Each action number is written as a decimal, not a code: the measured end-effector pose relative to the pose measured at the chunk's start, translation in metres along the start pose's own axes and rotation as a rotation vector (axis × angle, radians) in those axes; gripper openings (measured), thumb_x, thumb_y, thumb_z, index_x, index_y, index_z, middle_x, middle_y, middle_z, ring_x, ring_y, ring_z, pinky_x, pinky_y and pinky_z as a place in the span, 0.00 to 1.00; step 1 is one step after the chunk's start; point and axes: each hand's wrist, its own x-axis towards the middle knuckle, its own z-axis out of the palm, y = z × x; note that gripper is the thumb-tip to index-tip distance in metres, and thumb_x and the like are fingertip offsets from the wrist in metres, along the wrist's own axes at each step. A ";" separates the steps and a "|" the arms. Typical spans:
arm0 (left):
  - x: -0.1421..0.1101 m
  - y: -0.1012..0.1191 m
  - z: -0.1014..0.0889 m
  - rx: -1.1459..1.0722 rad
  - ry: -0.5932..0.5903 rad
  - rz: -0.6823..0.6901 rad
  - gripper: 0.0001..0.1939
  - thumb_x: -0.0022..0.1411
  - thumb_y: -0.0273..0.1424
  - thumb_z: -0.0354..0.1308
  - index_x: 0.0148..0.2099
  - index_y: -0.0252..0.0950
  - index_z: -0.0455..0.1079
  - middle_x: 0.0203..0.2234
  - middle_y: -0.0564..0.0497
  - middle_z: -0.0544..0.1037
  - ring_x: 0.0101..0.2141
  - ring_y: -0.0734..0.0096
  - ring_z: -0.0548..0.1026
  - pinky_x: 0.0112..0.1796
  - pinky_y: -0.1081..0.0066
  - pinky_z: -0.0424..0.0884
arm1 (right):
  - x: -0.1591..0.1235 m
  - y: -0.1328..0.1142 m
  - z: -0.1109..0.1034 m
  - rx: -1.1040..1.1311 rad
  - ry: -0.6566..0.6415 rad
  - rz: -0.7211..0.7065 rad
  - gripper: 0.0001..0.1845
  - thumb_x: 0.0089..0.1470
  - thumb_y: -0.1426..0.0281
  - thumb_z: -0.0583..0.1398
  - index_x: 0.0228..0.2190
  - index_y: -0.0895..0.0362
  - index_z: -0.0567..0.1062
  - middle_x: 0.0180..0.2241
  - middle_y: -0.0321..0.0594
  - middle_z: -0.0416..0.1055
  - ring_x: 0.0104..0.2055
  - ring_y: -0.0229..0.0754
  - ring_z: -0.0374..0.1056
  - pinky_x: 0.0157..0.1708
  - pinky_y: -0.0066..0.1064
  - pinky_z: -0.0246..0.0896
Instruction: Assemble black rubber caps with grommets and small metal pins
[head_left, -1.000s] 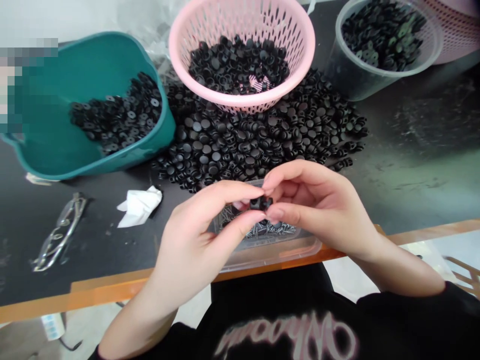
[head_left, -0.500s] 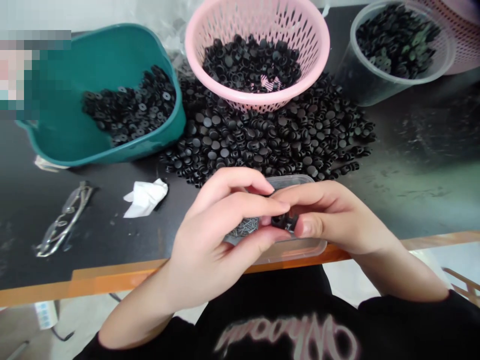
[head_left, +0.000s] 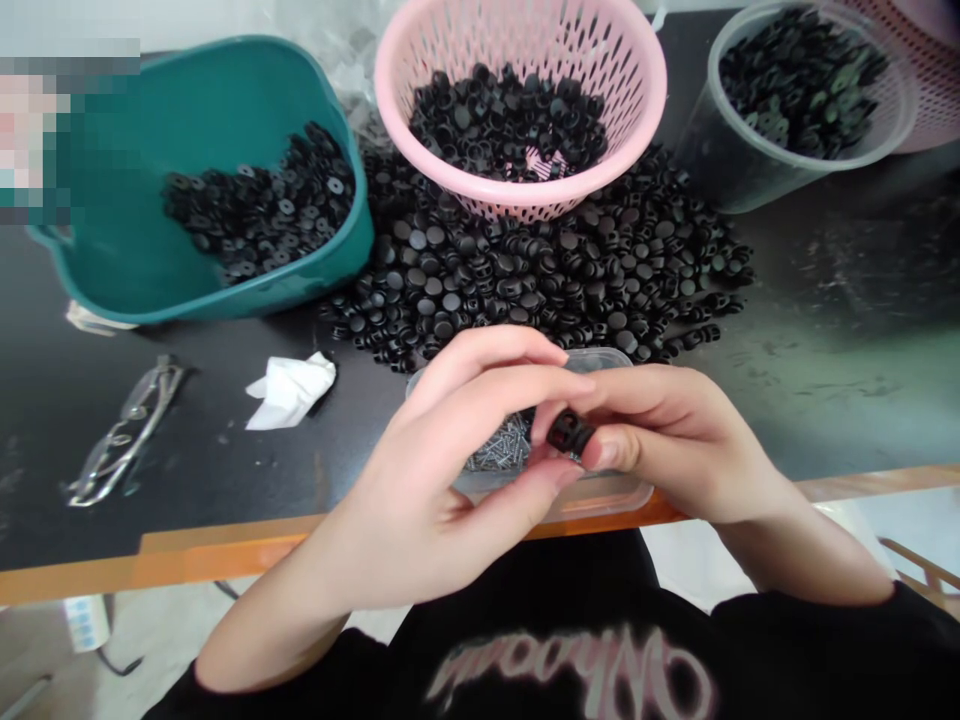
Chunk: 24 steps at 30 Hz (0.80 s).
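The eyeglasses (head_left: 154, 412) lie on the tabletop (head_left: 810, 380), left of and nearer the wearer than the pink basket (head_left: 517, 190). A sweeping forearm could knock them.

The green bin (head_left: 217, 115), holding perforated black discs (head_left: 255, 215), stands left of the basket; an elbow strike could shift or tip it. The white tissue (head_left: 291, 388) lies forward-left of the basket.

The left hand (head_left: 442, 470) arches forward of the basket, thumb and forefinger around the black plastic part (head_left: 570, 432). Whether its grip bears on the part cannot be told.

Directly forward of the basket, beneath the hands, sits the clear tray (head_left: 600, 497) with metal pins (head_left: 502, 448). Judged risk: the small part slips and drops among the pins.

The part itself is forward of the basket, between both hands. The right hand (head_left: 675, 435) has its grip closed on the part; uneven thumb pressure could twist it loose. If flung backward, it could become lost in the black parts pile (head_left: 510, 280) in front of the basket.
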 end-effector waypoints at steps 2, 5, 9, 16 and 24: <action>0.001 -0.001 0.001 -0.027 -0.003 0.006 0.19 0.67 0.25 0.62 0.58 0.46 0.69 0.54 0.49 0.73 0.53 0.63 0.73 0.56 0.63 0.74 | -0.001 0.001 0.001 -0.065 0.031 -0.015 0.09 0.66 0.67 0.62 0.36 0.57 0.82 0.32 0.37 0.78 0.34 0.37 0.73 0.37 0.26 0.72; 0.002 -0.002 0.003 -0.057 -0.014 -0.005 0.20 0.67 0.26 0.62 0.58 0.46 0.69 0.54 0.51 0.72 0.54 0.66 0.72 0.56 0.67 0.73 | -0.003 0.002 0.001 -0.116 0.030 -0.044 0.11 0.68 0.67 0.61 0.35 0.56 0.81 0.32 0.36 0.77 0.34 0.36 0.73 0.36 0.25 0.71; 0.002 -0.002 0.002 -0.067 -0.004 -0.013 0.18 0.68 0.26 0.62 0.58 0.42 0.69 0.53 0.51 0.73 0.54 0.69 0.72 0.57 0.70 0.71 | -0.004 0.001 0.000 -0.165 0.054 -0.060 0.12 0.69 0.67 0.60 0.33 0.56 0.80 0.31 0.36 0.76 0.33 0.36 0.72 0.36 0.26 0.70; 0.004 -0.013 -0.002 -0.100 0.149 -0.063 0.12 0.70 0.26 0.57 0.54 0.42 0.73 0.51 0.48 0.75 0.53 0.66 0.73 0.55 0.66 0.73 | 0.000 0.005 0.005 -0.090 0.204 -0.014 0.08 0.62 0.64 0.66 0.33 0.55 0.81 0.28 0.36 0.80 0.29 0.38 0.75 0.32 0.28 0.74; 0.005 -0.030 -0.023 0.000 0.189 -0.207 0.09 0.71 0.32 0.57 0.50 0.39 0.75 0.45 0.49 0.80 0.41 0.68 0.78 0.40 0.70 0.75 | 0.031 0.004 -0.022 -0.684 0.537 -0.070 0.18 0.57 0.73 0.66 0.50 0.53 0.82 0.33 0.37 0.76 0.35 0.41 0.72 0.42 0.39 0.73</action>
